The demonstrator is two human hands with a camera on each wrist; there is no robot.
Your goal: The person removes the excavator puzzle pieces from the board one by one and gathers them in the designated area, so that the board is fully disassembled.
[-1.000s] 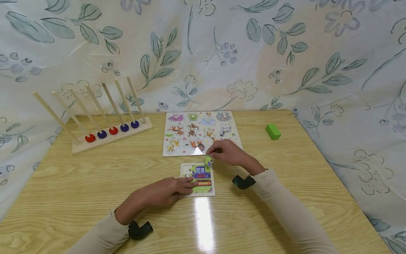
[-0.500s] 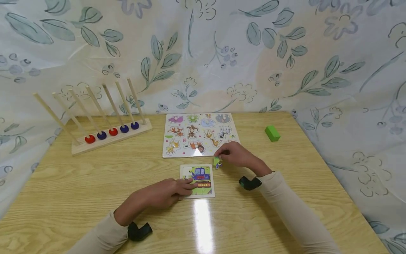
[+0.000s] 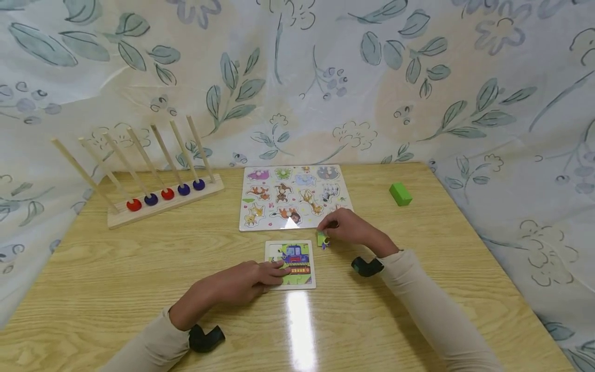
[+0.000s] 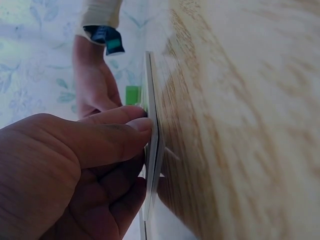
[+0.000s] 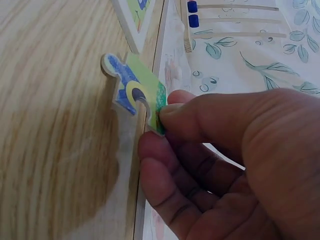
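Observation:
A small square jigsaw puzzle (image 3: 304,279) with a blue vehicle on green lies flat on the table; bare white backing shows at its upper left. My left hand (image 3: 241,281) rests on its left side, fingers lying over the picture. In the left wrist view, the left thumb (image 4: 137,125) touches the puzzle's edge. Between thumb and fingers, my right hand (image 3: 349,226) pinches a green, blue and yellow puzzle piece (image 5: 135,85) by one end. That piece is just above the table, apart from the puzzle's right edge.
Behind the puzzle lies an animal peg board (image 3: 274,223). A wooden rack (image 3: 162,204) of upright rods with red and blue beads stands back left. The green block (image 3: 401,194) sits back right. A floral cloth (image 3: 297,103) hangs behind the table.
My right hand has moved the puzzle piece right, from over the puzzle's upper right corner to beside it. The left hand has stayed in place.

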